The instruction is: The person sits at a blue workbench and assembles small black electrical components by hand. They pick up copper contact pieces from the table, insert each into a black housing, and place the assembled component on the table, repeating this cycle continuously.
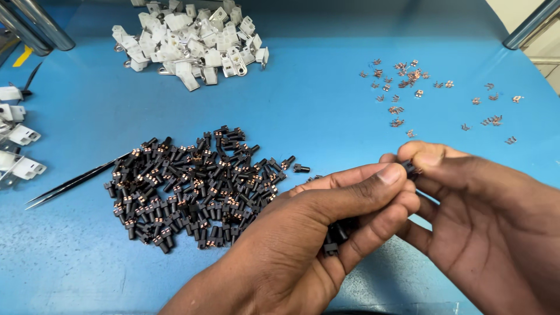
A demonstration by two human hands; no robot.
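Pinching one tiny black plastic connector [410, 168] between both hands' fingertips, left hand [344, 216] and right hand [466, 204] are gripping its stiff, light body (easily dropped).

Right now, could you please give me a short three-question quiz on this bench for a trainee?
1. True or false: the tweezers lie left of the black parts pile.
2. Which pile is farthest from the hands: A white brackets, B copper clips, C black parts?
3. What does the right hand pinch with the left hand?

Key: 1 true. 2 A. 3 one small black part.
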